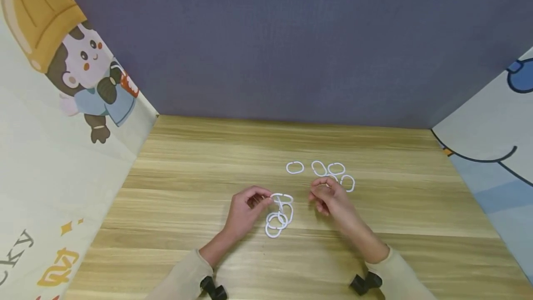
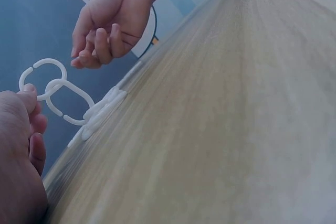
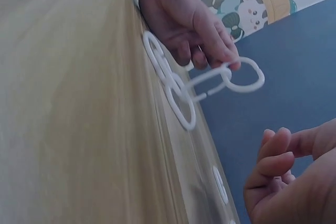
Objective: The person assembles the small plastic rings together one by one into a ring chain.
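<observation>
My left hand (image 1: 245,209) pinches a white plastic chain link (image 2: 65,70) between thumb and fingertips. That C-shaped oval, with a small gap in its side, is raised off the table. A second link (image 2: 79,91) hangs from it at a slant, and further white links (image 1: 272,236) of the chain lie overlapping on the tabletop. My right hand (image 1: 335,203) is to the right of the chain, apart from it, fingers loosely curled with nothing visible between them. In the head view this hand partly covers one of the loose links behind it.
Several loose white links lie beyond the right hand, among them one at the left (image 1: 294,162) and one at the right (image 1: 354,184). The wood-grain table (image 1: 187,161) meets a dark blue panel (image 1: 283,50) at the back, with cartoon-printed walls at both sides.
</observation>
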Demonstrator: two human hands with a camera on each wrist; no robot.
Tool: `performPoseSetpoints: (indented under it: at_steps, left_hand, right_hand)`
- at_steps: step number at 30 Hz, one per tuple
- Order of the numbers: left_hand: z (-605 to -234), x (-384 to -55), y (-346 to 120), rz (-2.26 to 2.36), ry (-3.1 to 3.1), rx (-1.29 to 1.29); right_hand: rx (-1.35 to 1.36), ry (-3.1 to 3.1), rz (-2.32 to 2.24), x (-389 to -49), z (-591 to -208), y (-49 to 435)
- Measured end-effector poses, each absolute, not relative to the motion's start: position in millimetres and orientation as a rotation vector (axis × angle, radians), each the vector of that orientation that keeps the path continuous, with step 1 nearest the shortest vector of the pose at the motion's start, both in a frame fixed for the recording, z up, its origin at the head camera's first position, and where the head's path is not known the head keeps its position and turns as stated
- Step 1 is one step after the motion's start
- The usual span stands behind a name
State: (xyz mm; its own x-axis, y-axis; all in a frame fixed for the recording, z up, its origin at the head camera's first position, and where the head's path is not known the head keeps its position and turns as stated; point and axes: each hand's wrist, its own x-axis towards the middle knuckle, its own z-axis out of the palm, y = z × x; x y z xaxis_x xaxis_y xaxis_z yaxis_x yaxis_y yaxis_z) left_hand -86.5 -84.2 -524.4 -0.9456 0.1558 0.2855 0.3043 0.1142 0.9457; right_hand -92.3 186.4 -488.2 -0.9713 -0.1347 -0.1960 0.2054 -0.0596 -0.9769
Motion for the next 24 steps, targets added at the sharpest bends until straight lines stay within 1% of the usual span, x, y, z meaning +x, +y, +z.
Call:
performPoseSetpoints:
  at_steps: [15, 24]
  left_hand:
    - [-525, -85, -82, -1.976, -2.265, -0.438]
    - [-523, -83, -83, -1.981, -2.270, -0.444]
  right_hand:
    - [0.250, 2.134, -2.101, -91, -494, 215]
    - [0.376, 2.370, -2.030, -97, -507, 240]
